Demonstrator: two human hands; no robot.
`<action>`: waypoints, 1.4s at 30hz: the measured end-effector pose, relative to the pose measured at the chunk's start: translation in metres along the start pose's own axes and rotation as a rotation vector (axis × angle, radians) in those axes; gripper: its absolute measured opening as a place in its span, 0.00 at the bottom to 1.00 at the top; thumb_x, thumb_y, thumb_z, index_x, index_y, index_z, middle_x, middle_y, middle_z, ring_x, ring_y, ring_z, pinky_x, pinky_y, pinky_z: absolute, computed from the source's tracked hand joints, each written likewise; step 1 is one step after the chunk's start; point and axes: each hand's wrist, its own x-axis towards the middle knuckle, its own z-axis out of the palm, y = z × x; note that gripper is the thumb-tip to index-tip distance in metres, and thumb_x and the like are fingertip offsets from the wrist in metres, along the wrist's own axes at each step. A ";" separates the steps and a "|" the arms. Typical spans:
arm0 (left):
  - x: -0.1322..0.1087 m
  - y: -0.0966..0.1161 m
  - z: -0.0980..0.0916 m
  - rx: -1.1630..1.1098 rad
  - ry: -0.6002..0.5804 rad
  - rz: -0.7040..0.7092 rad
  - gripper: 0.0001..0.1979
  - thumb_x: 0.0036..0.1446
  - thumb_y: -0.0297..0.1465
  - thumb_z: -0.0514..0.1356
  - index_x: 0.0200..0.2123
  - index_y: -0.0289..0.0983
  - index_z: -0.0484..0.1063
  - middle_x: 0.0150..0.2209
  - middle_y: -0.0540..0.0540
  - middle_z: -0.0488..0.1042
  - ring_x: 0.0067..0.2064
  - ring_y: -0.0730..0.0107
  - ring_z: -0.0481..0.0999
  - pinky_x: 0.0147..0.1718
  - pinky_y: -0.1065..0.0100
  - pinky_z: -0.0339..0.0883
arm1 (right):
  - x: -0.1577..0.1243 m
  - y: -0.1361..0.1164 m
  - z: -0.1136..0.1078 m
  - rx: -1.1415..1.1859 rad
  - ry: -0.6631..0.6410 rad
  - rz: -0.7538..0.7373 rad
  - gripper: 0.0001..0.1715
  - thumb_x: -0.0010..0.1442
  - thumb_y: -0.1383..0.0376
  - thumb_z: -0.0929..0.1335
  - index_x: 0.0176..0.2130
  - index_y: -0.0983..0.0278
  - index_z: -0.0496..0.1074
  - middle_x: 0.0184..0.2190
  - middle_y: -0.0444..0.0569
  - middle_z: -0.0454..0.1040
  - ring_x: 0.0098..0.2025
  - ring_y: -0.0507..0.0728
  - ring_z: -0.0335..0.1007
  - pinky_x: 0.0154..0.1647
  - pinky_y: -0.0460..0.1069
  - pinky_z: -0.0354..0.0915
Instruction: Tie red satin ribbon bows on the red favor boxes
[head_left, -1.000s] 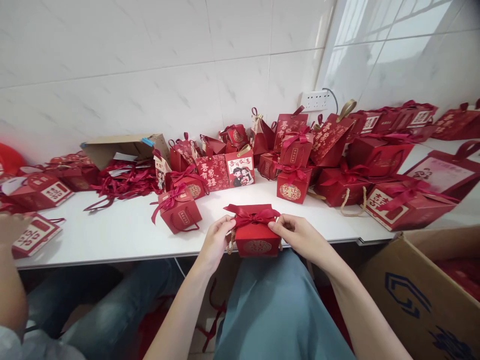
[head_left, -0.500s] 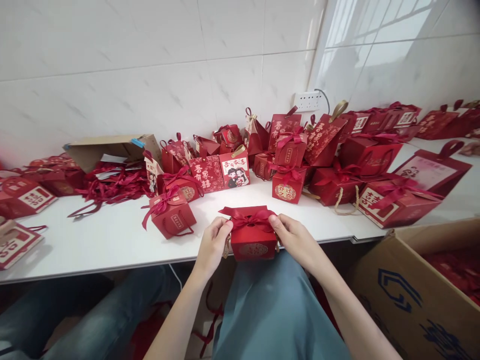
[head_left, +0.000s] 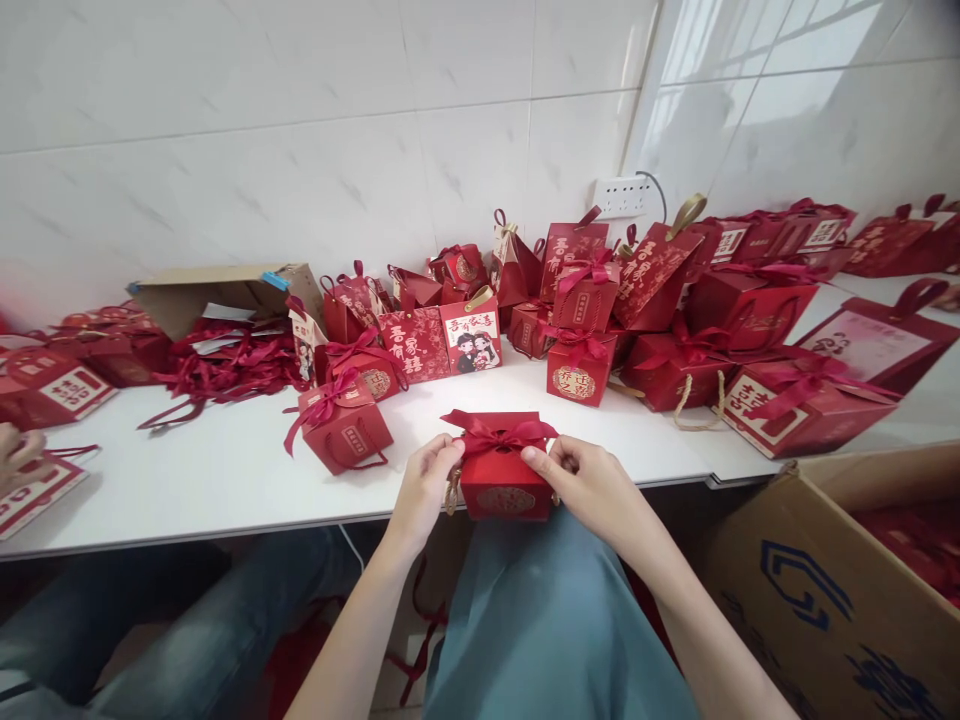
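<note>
A small red gift box (head_left: 501,485) with a dark red ribbon bow (head_left: 499,432) on top stands at the near edge of the white table (head_left: 225,470), right in front of me. My left hand (head_left: 426,482) grips its left side by the rope handle, fingers curled. My right hand (head_left: 585,480) pinches the ribbon at the box's upper right. My lap in blue-grey trousers lies just below the box.
Many red gift boxes and bags (head_left: 585,330) crowd the back and right of the table. A tipped cardboard box (head_left: 225,295) spills red ribbons (head_left: 225,365) at the left. An open carton (head_left: 840,590) stands at my right. Another person's hand (head_left: 16,455) shows at the far left.
Both hands have stayed on the box; my right fingers have shifted a little inward along the ribbon. The other person's hand has come back into view at the left.
</note>
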 end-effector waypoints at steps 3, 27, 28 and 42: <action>0.003 0.004 0.002 0.143 0.052 0.042 0.17 0.54 0.42 0.56 0.21 0.37 0.57 0.22 0.54 0.54 0.26 0.75 0.56 0.26 0.72 0.51 | 0.002 0.002 0.000 -0.010 -0.014 -0.021 0.25 0.54 0.46 0.62 0.19 0.61 0.54 0.16 0.40 0.58 0.22 0.51 0.54 0.25 0.47 0.51; -0.015 0.009 -0.003 0.047 0.168 0.084 0.18 0.51 0.41 0.57 0.19 0.37 0.55 0.20 0.55 0.52 0.23 0.77 0.53 0.23 0.73 0.49 | 0.015 0.000 0.017 0.130 -0.054 -0.051 0.28 0.53 0.41 0.60 0.21 0.61 0.59 0.16 0.42 0.64 0.20 0.54 0.62 0.25 0.49 0.57; -0.015 0.009 -0.004 0.047 0.168 0.084 0.18 0.51 0.41 0.57 0.19 0.37 0.55 0.20 0.55 0.52 0.23 0.77 0.53 0.23 0.73 0.49 | 0.014 -0.001 0.018 0.116 -0.043 -0.060 0.29 0.53 0.40 0.59 0.20 0.61 0.59 0.16 0.42 0.63 0.20 0.54 0.62 0.25 0.48 0.56; -0.015 0.006 -0.008 0.086 0.156 0.092 0.17 0.50 0.41 0.58 0.19 0.37 0.58 0.20 0.54 0.55 0.25 0.75 0.55 0.24 0.72 0.50 | 0.004 -0.009 0.010 -0.029 -0.051 -0.097 0.25 0.57 0.48 0.61 0.19 0.61 0.56 0.17 0.42 0.63 0.22 0.53 0.59 0.26 0.47 0.53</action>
